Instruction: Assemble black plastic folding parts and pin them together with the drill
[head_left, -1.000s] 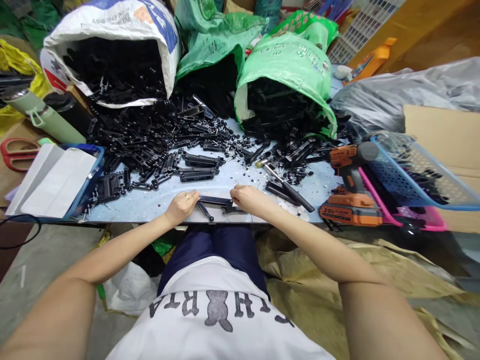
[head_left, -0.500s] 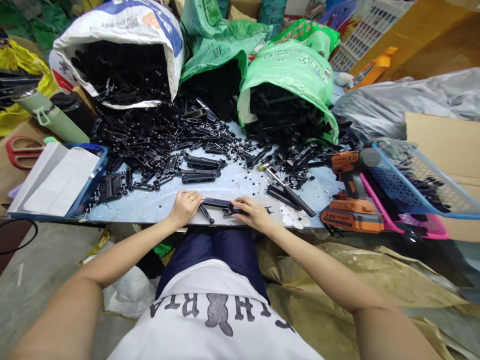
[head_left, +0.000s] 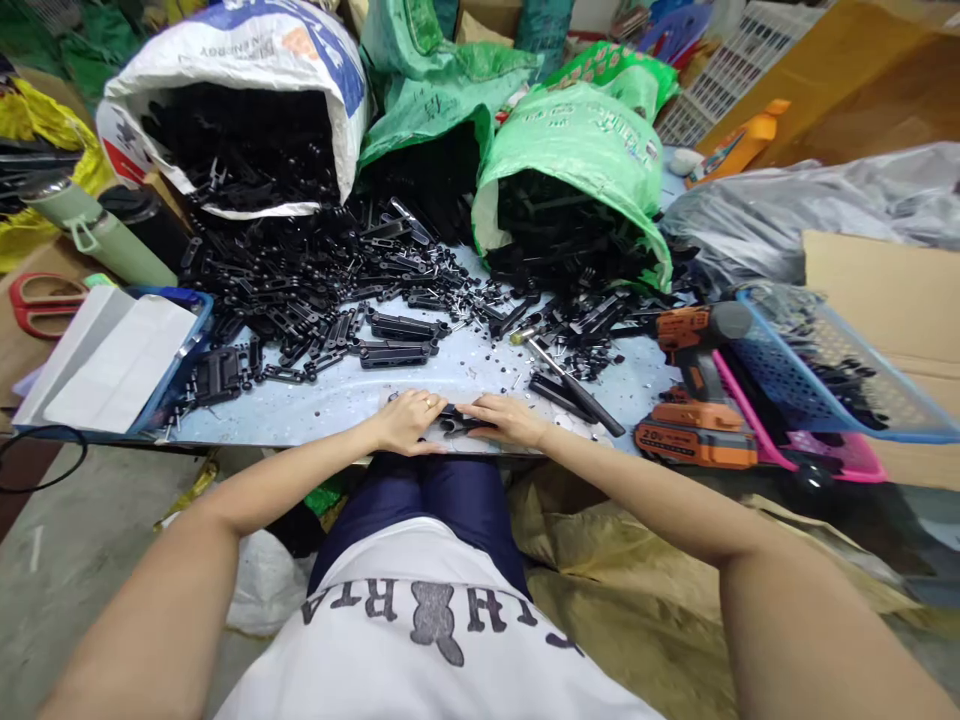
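At the front edge of the blue table, my left hand (head_left: 411, 422) and my right hand (head_left: 506, 420) are close together over a black hinged arm part (head_left: 453, 424). My left hand is closed over its left end, and the fingers of my right hand grip the other end. Most of the part is hidden under the hands. Just beyond them, a few black arm pieces (head_left: 397, 353) lie side by side. To the right of my right hand rest a hammer (head_left: 574, 388) with a black handle and some long black bars (head_left: 556, 397).
A heap of black parts (head_left: 262, 290) covers the back left, spilling from a white sack (head_left: 232, 60). Behind stands a green sack (head_left: 577, 140). An orange cordless drill (head_left: 694, 400) and a blue basket (head_left: 780, 350) are at right. A blue tray (head_left: 199, 325) with papers sits left.
My left hand has moved right, closer to my right hand, and now covers the left end of the black arm part. The right hand stays on its end.
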